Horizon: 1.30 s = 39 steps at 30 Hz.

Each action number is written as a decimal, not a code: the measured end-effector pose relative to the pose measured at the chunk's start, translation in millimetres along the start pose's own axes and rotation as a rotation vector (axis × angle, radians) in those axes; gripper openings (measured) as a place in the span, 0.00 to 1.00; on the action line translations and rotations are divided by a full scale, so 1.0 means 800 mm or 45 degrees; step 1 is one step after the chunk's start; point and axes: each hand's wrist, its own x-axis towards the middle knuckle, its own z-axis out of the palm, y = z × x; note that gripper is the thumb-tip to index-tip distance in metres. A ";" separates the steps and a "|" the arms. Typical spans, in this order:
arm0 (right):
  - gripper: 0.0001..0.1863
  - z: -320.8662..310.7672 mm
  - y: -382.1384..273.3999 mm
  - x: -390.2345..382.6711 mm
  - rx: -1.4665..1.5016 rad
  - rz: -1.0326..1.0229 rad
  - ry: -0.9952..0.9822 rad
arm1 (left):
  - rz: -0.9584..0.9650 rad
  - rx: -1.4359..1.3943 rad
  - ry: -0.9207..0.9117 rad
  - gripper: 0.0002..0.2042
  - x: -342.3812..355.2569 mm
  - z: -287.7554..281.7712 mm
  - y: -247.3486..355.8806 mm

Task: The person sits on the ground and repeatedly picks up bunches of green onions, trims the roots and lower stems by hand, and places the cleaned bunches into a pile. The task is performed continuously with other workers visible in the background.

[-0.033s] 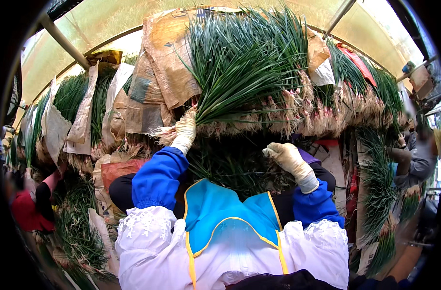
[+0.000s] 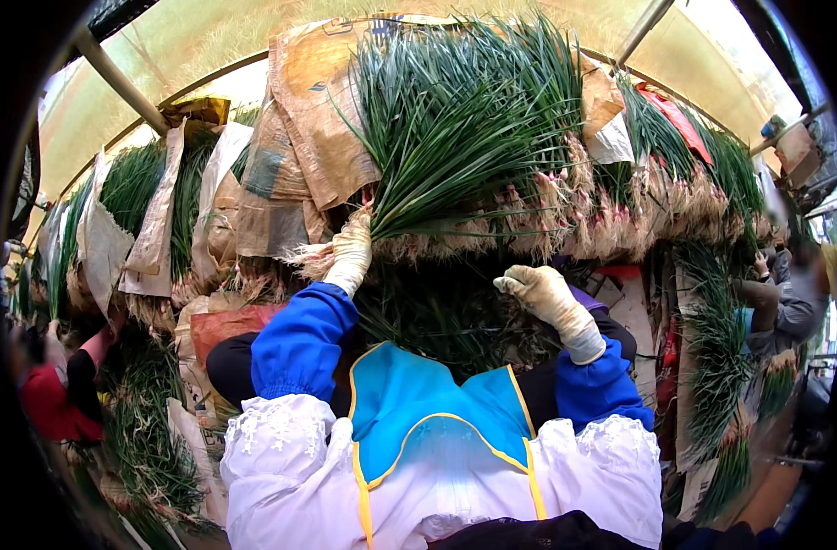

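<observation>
My left hand [image 2: 352,255], in a pale work glove, is closed around the root end of a bunch of spring onions [image 2: 446,160]. Its long green leaves fan up and to the right over the stacked onions behind, while pale stringy roots stick out left of the glove. To the right and apart from the bunch, my right hand [image 2: 539,298] hovers over my lap in a matching, stained glove. Its fingers are curled and pressed together; whether anything small sits in them is hidden. Loose dark green leaves [image 2: 437,316] lie below, between both hands.
A long row of stacked spring onions [image 2: 547,206] runs across in front, roots toward me. Woven sacks [image 2: 295,119] drape over its left part. More onions [image 2: 712,357] lie at right. A person in red [image 2: 56,394] works at far left, another in grey [image 2: 799,298] at far right.
My right hand has shifted slightly up and to the left. The left hand keeps its hold on the spring onions, almost unmoved.
</observation>
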 end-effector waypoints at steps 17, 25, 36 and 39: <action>0.17 -0.148 -0.072 0.284 -0.893 0.019 0.066 | 0.095 0.013 0.244 0.17 0.009 0.021 -0.025; 0.11 -0.191 0.060 0.300 -0.712 -0.524 1.075 | 0.139 0.052 0.291 0.15 0.019 0.039 -0.009; 0.10 -0.061 -0.105 0.354 -1.389 -0.540 -0.137 | 0.335 0.352 0.243 0.11 0.018 0.022 -0.027; 0.08 -0.067 -0.094 0.387 -1.056 -0.530 0.405 | 0.378 0.299 0.405 0.11 0.028 0.035 -0.062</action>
